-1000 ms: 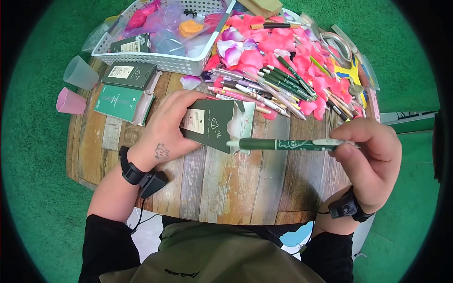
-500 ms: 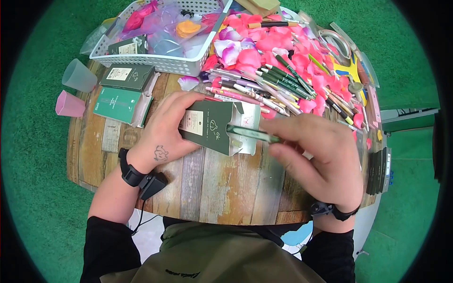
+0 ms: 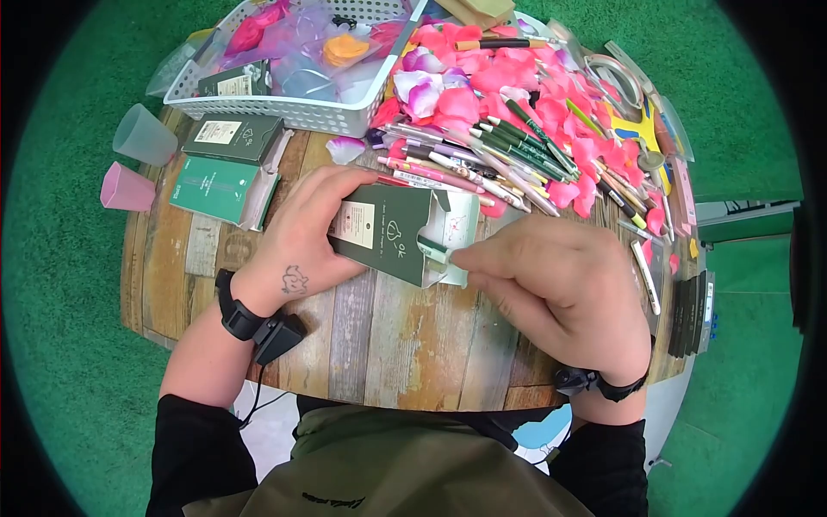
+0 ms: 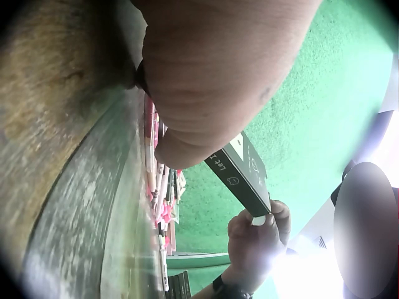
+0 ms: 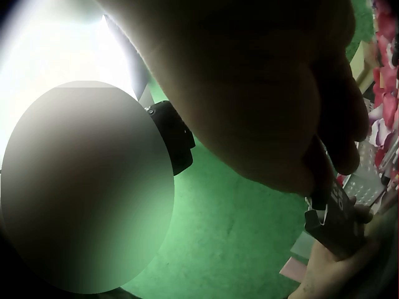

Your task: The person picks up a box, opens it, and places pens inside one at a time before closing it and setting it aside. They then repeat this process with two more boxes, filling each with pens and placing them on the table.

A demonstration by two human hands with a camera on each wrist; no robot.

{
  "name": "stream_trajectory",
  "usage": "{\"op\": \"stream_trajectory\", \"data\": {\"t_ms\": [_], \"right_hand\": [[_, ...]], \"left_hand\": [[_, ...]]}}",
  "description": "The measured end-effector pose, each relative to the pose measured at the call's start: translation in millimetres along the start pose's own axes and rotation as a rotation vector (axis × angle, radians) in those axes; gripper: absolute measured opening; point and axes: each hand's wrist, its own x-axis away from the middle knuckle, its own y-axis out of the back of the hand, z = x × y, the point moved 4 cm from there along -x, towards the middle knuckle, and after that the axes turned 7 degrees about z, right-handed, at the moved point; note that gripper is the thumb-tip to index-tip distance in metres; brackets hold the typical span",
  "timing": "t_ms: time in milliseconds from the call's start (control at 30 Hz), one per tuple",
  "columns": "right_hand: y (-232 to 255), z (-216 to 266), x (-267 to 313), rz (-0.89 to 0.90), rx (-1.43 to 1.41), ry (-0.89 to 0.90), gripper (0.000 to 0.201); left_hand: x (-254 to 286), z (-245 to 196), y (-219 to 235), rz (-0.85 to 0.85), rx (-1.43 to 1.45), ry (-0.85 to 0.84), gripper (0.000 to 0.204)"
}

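Observation:
My left hand [image 3: 301,220] grips a dark green cardboard box [image 3: 377,237] around its closed end, above the wooden table. The box's open end and pale flap [image 3: 461,224] face right. With thumb and forefinger, my right hand [image 3: 564,289] pinches the end of a green pen [image 3: 435,251] at that opening; most of the pen is hidden inside the box. In the left wrist view the box [image 4: 240,177] spans between both hands. Seen from the right wrist, the right hand [image 5: 262,106] is dark and close to the box's mouth.
Pink petals [image 3: 457,108] and several pens [image 3: 525,151] lie behind the box. A white basket [image 3: 284,110] stands at the back left, near two other boxes [image 3: 215,185] and two cups [image 3: 145,136]. A white pen [image 3: 646,277] and dark flat packs [image 3: 689,314] lie at right.
My right hand has carried the green pen leftward from the right side and slid it into the box's opening, leaving only its end showing. The left hand and box have stayed nearly still.

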Motion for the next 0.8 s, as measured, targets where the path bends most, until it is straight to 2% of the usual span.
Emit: {"op": "stream_trajectory", "data": {"t_ms": [100,200,300,400,500,600,733,800], "right_hand": [[-4,-4,-3,-0.062,-0.021,0.054,0.018],[0,-13,-4,-0.125,-0.104,-0.036,0.017],[9,-51,-1,-0.353,-0.349,-0.320,0.016],[17,-85,1,-0.313,-0.254,-0.462,0.017],[16,-98,6,-0.057,-0.030,-0.534,0.020],[11,-105,17,-0.047,-0.042,-0.584,0.022],[0,-110,34,-0.081,0.206,-0.636,0.024],[-11,-122,43,-0.056,0.236,-0.615,0.026]], "left_hand": [[0,-1,0,-0.001,-0.006,-0.011,0.068],[-2,0,1,0.010,-0.005,0.019,0.068],[0,4,2,-0.033,0.057,0.142,0.070],[5,14,1,-0.070,0.092,0.238,0.077],[7,22,-3,-0.049,0.137,0.277,0.081],[6,30,-5,-0.052,0.147,0.233,0.082],[3,15,2,-0.022,0.063,0.175,0.081],[2,12,2,-0.020,0.035,0.164,0.080]]}}
